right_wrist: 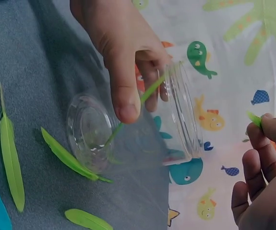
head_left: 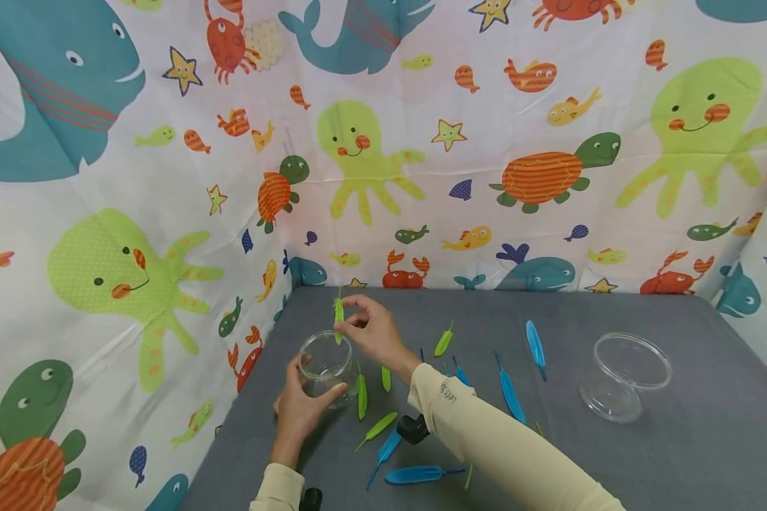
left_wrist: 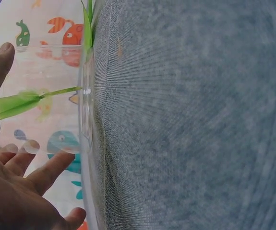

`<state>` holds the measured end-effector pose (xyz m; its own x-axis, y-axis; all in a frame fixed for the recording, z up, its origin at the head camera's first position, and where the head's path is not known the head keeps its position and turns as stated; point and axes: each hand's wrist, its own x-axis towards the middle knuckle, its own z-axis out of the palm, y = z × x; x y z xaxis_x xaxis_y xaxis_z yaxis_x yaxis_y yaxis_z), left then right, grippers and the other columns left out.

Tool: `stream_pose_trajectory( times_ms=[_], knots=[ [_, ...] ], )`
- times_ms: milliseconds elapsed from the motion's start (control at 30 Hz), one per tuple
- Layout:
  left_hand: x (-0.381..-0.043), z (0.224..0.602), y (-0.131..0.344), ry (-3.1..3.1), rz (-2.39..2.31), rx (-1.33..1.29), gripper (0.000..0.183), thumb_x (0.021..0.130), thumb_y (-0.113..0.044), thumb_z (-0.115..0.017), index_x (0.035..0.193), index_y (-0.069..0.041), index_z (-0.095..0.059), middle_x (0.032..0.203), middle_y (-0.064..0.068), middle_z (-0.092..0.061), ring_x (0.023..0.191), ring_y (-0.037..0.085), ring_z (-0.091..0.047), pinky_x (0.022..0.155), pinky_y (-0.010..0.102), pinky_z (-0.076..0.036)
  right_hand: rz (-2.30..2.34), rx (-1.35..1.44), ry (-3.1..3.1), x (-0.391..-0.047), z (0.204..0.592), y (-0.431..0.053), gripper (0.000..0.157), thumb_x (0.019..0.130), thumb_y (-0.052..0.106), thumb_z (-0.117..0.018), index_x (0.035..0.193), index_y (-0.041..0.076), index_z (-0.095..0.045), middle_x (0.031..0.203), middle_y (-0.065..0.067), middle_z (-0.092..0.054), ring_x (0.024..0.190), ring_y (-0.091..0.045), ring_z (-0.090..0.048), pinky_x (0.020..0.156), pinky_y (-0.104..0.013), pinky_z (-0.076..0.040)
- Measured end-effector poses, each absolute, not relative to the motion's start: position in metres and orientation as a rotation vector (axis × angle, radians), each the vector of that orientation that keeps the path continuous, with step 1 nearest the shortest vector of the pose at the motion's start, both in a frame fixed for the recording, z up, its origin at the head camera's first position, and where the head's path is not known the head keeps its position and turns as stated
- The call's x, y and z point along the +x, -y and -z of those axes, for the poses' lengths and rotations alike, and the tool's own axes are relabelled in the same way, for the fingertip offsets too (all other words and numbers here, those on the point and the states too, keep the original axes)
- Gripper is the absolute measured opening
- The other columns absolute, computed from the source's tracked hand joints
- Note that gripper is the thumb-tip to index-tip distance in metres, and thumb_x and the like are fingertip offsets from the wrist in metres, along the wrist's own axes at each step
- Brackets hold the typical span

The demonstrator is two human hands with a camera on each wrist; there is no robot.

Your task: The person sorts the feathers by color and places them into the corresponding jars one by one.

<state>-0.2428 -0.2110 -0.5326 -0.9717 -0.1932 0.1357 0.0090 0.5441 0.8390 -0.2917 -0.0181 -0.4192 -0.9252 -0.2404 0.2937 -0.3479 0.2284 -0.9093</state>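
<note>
My left hand (head_left: 302, 408) holds a clear plastic jar (head_left: 326, 376) by its side, thumb on one side and fingers round the other. Through the jar's wall a green feather (left_wrist: 20, 104) shows, seemingly inside with its quill down. Pinched between thumb and forefinger of my right hand (head_left: 373, 332) is another green feather (head_left: 339, 312), upright over the jar's far rim. In the right wrist view only the tip of this held feather (right_wrist: 254, 119) shows. One more green feather (head_left: 362, 396) lies on the table right beside the jar.
More green feathers (head_left: 378, 426) and several blue feathers (head_left: 511, 397) lie scattered on the grey table (head_left: 709, 440), partly under the right forearm. A second clear jar (head_left: 613, 397) stands at the right. A sea-animal cloth (head_left: 454, 170) hangs behind and at the sides.
</note>
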Motion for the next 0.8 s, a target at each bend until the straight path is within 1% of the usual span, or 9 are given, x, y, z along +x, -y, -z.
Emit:
stream_pose_trajectory(
  times_ms=[100, 300, 433, 533, 667, 800],
  knots=[
    [-0.243, 0.533, 0.212, 2.573, 1.389, 0.152, 0.101, 0.075, -0.053, -0.087, 0.154, -0.024, -0.031, 0.158, 0.002, -0.043, 0.137, 0.042, -0.050, 0.113, 0.069, -0.008, -1.781, 0.569, 2.402, -0.290, 0.420, 0.022, 0.037, 0.095, 0.019, -0.074, 0.130, 0.018, -0.064, 0.092, -0.004, -0.079, 0.076, -0.007, -0.066, 0.071, -0.025, -0.053],
    [-0.243, 0.533, 0.212, 2.575, 1.391, 0.147, 0.101, 0.076, -0.052, -0.087, 0.154, -0.024, -0.031, 0.159, 0.001, -0.043, 0.137, 0.042, -0.050, 0.113, 0.069, -0.008, -1.757, 0.601, 2.417, -0.288, 0.424, 0.027, 0.033, 0.096, 0.017, -0.073, 0.128, 0.018, -0.065, 0.091, -0.002, -0.078, 0.074, -0.011, -0.066, 0.067, -0.024, -0.051],
    [-0.243, 0.534, 0.211, 2.573, 1.395, 0.144, 0.101, 0.076, -0.051, -0.087, 0.154, -0.023, -0.030, 0.159, 0.001, -0.042, 0.137, 0.042, -0.050, 0.113, 0.068, -0.008, -1.745, 0.614, 2.423, -0.286, 0.425, 0.027, 0.033, 0.095, 0.016, -0.073, 0.127, 0.017, -0.066, 0.091, -0.002, -0.079, 0.074, -0.010, -0.066, 0.066, -0.023, -0.052],
    [-0.243, 0.534, 0.211, 2.573, 1.393, 0.146, 0.100, 0.077, -0.050, -0.087, 0.154, -0.023, -0.030, 0.159, 0.001, -0.041, 0.137, 0.042, -0.050, 0.112, 0.068, -0.009, -1.716, 0.620, 2.441, -0.285, 0.425, 0.027, 0.034, 0.095, 0.017, -0.073, 0.127, 0.017, -0.065, 0.092, -0.002, -0.079, 0.074, -0.012, -0.066, 0.066, -0.023, -0.051],
    [-0.243, 0.534, 0.211, 2.574, 1.388, 0.148, 0.099, 0.078, -0.048, -0.087, 0.154, -0.023, -0.030, 0.159, 0.001, -0.041, 0.137, 0.042, -0.050, 0.112, 0.068, -0.010, -1.675, 0.630, 2.477, -0.285, 0.426, 0.028, 0.035, 0.095, 0.018, -0.074, 0.128, 0.017, -0.064, 0.093, -0.001, -0.079, 0.074, -0.018, -0.064, 0.062, -0.024, -0.048],
    [-0.243, 0.534, 0.210, 2.575, 1.388, 0.159, 0.098, 0.078, -0.045, -0.088, 0.154, -0.022, -0.031, 0.159, 0.002, -0.042, 0.136, 0.042, -0.050, 0.111, 0.069, -0.009, -1.667, 0.659, 2.507, -0.284, 0.429, 0.030, 0.035, 0.095, 0.019, -0.074, 0.129, 0.017, -0.064, 0.094, 0.001, -0.078, 0.073, -0.019, -0.062, 0.060, -0.025, -0.046]
  ],
)
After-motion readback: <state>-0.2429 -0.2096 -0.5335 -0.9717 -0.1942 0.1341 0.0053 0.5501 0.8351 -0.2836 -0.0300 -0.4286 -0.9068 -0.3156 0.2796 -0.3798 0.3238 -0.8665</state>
